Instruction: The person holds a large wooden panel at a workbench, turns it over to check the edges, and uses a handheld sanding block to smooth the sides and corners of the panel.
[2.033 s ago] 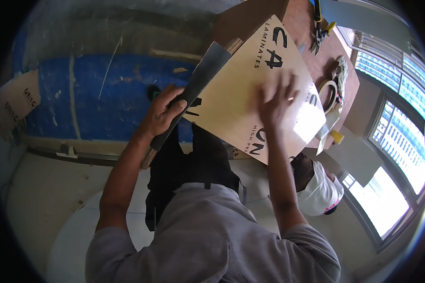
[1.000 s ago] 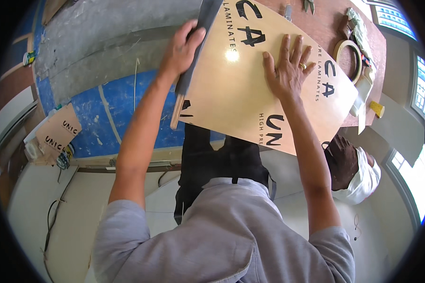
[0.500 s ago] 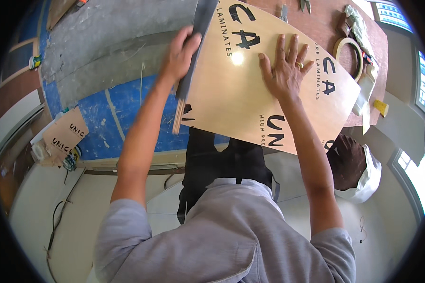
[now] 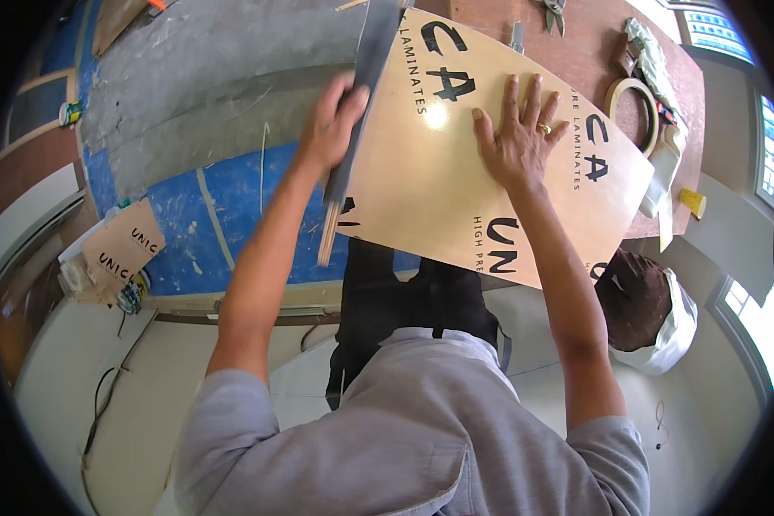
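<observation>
- Beside the wearer's black trousers (image 4: 377,279), the tan lettered sheet (image 4: 439,172) jutted past the brown table (image 4: 568,47), as far as I could tell; pressing hard near that edge might have tipped it.
- At the near right, a co-worker (image 4: 632,301) was close to the sheet's corner; a sideways slip could have bumped them, I judged.
- Along the sheet's left edge, a layered wooden strip (image 4: 328,234) poked out from under a dark grey strip (image 4: 375,69); I feared a lopsided grip could make them skid.
- On the sheet, right of its middle, the right hand (image 4: 520,142) lay flat, fingers spread, gripping nothing.
- Left of it and well apart, the blurred left hand (image 4: 331,129) was clamped on the dark grey strip.
- Farther right, a tape roll (image 4: 612,101) lay on the table.
</observation>
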A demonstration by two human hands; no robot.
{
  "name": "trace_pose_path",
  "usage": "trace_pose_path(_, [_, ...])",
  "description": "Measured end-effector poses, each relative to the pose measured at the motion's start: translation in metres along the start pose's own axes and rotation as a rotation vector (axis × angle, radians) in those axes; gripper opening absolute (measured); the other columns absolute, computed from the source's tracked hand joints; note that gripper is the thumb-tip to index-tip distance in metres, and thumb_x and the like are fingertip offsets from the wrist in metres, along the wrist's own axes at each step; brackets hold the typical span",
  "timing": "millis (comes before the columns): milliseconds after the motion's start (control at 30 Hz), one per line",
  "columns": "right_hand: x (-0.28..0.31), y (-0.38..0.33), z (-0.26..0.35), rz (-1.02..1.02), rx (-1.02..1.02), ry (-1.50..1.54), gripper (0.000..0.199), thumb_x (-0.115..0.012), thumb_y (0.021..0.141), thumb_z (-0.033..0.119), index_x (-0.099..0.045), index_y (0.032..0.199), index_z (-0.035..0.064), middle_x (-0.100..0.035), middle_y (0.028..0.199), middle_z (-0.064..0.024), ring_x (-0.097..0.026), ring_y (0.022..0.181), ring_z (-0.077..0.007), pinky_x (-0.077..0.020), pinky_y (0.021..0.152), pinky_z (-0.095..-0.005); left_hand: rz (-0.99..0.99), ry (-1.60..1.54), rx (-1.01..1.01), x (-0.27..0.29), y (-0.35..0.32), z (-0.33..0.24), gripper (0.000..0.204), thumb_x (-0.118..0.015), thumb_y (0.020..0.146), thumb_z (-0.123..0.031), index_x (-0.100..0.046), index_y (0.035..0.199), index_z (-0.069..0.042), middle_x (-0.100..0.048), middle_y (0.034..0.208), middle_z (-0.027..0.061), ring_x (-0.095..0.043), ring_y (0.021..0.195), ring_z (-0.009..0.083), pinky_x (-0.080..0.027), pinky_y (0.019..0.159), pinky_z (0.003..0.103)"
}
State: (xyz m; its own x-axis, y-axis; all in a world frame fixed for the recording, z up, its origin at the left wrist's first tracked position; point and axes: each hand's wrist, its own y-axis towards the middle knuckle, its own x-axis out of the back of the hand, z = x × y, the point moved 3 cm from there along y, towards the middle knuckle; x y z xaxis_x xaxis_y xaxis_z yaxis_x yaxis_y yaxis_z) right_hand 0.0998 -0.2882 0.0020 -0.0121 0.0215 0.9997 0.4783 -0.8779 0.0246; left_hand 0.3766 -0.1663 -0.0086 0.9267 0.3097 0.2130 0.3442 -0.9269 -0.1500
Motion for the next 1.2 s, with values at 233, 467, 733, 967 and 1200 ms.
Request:
trace_pose_path(233, [0.004,0.002,0.005,0.031,-0.026,0.014,0.086,-0.042,0.1,0.069,-0.029,0.165,0.0159,-0.016,0.173,-0.0202,-0.006,0.158,-0.0513,-0.0036,0.117,-0.0777,0.036,0.011,0.01,0.006,0.002,-0.002,0.036,-0.058,0.105,-0.031,-0.062,0.125,-0.001,-0.066,0.1,0.0066,-0.058,0.092,0.0165,-0.048,0.085,0.033])
trace_pose_path(467, [0.007,-0.001,0.002,0.064,-0.057,0.012,0.086,-0.042,0.1,0.069,-0.029,0.166,0.0161,-0.013,0.174,-0.0193,-0.004,0.158,-0.0498,-0.0024,0.118,-0.0768,-0.036,0.004,0.4,0.074,-0.27,0.071,0.037,-0.063,0.104,-0.025,-0.059,0.13,0.0,-0.062,0.107,0.0081,-0.059,0.096,0.0163,-0.05,0.088,0.035])
trace_pose_path(733, [0.004,0.002,0.003,0.09,-0.048,0.011,0.086,-0.04,0.1,0.069,-0.027,0.166,0.0152,-0.011,0.174,-0.0201,0.0,0.159,-0.0491,0.0002,0.119,-0.0749,-0.017,-0.034,0.071,0.021,-0.105,0.019,0.041,-0.063,0.104,-0.028,-0.058,0.129,0.004,-0.065,0.117,0.0147,-0.061,0.111,0.0252,-0.046,0.1,0.036])
trace_pose_path(967, [0.01,0.002,0.004,0.086,-0.01,0.038,0.085,-0.042,0.101,0.066,-0.027,0.166,0.0131,-0.011,0.174,-0.0203,-0.001,0.158,-0.0512,0.0017,0.119,-0.0748,-0.094,-0.023,-0.182,-0.01,0.101,0.012,0.036,-0.06,0.104,-0.032,-0.064,0.121,-0.001,-0.069,0.102,0.0103,-0.061,0.098,0.0168,-0.048,0.09,0.033])
trace_pose_path(1200, [0.009,-0.002,0.006,0.101,-0.062,0.054,0.084,-0.044,0.101,0.065,-0.028,0.165,0.0132,-0.013,0.173,-0.0197,-0.002,0.158,-0.0517,-0.0003,0.117,-0.0776,0.053,-0.004,-0.026,0.003,0.005,0.005,0.036,-0.058,0.105,-0.031,-0.062,0.126,-0.001,-0.067,0.109,0.0067,-0.059,0.102,0.0165,-0.047,0.095,0.033])
